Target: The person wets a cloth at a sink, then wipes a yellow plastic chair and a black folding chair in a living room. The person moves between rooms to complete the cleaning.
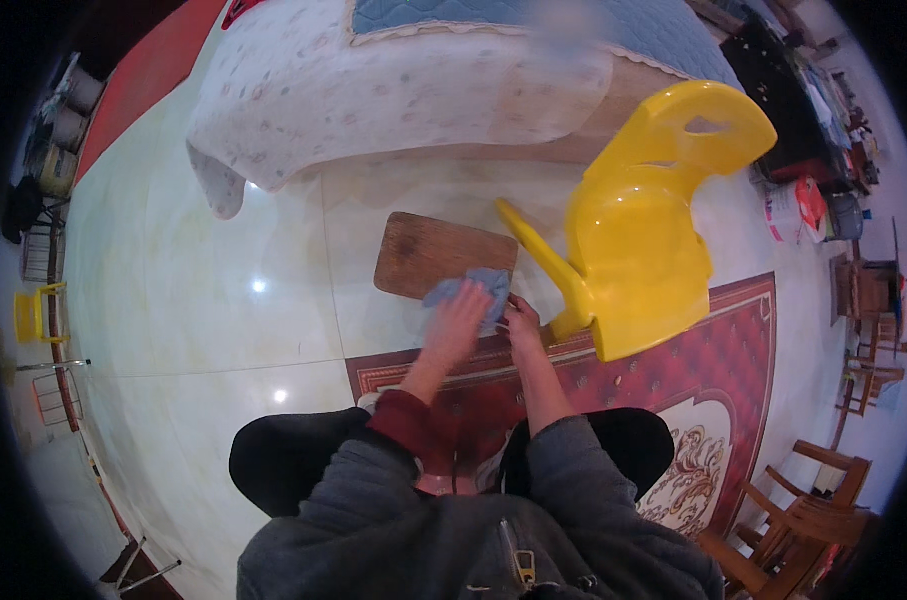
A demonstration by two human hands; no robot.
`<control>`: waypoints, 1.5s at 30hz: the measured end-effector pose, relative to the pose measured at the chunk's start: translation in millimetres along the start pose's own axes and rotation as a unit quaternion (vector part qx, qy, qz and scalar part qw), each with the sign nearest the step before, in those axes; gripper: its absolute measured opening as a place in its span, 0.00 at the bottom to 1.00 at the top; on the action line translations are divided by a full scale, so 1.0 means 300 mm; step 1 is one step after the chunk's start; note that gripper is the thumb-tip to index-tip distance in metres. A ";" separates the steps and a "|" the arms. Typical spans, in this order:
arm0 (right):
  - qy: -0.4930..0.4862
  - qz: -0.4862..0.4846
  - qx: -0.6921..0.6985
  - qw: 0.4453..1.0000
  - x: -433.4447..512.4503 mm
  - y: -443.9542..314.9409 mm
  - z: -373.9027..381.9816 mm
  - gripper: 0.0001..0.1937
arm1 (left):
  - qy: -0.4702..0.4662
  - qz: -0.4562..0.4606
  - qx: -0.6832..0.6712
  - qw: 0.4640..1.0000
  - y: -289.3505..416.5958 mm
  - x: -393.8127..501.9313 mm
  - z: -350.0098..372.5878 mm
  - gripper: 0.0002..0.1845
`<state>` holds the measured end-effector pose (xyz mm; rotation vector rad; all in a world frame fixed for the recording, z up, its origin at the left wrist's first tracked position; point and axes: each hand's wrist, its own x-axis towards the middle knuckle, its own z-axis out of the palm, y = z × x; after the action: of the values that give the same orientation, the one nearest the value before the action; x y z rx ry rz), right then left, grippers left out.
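Observation:
My left hand (461, 319) presses on a crumpled blue-grey cloth (491, 289), its outline blurred. Beside it, my right hand (522, 322) has its fingers curled at the cloth's right side; part of its grip is hidden. Beyond both hands is a brown rectangular wooden board (442, 255), and the cloth overlaps its near right corner. The board has a darker patch on its left half. Right of the board, a glossy yellow plastic chair (633, 240) lies tipped over, one leg pointing towards the board.
A red patterned rug (750, 330) lies under the chair and before me. Pale floor tiles (198, 300) extend left. A bed with a floral sheet (423, 97) stands ahead. Wooden chairs (821, 517) are at the lower right, a white bucket (783, 214) at the right.

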<state>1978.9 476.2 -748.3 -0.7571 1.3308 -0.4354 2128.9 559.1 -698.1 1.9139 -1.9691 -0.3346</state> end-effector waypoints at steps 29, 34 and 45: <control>0.149 -0.411 -0.585 0.683 -0.406 -0.576 -0.571 0.28 | 0.003 0.108 0.011 0.994 0.464 0.319 -0.293 0.29; 0.302 -0.364 -0.568 0.673 -0.157 -0.722 -0.677 0.28 | 0.000 0.129 -0.002 0.992 0.435 0.294 -0.284 0.34; 0.155 -0.497 -0.494 0.697 -0.085 -0.659 -0.162 0.27 | -0.003 0.130 0.041 0.991 0.432 0.295 -0.283 0.32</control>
<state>1952.6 344.9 -592.9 -2.4661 1.3131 -0.7006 2046.9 484.5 -558.3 1.6766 -2.2344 -0.1896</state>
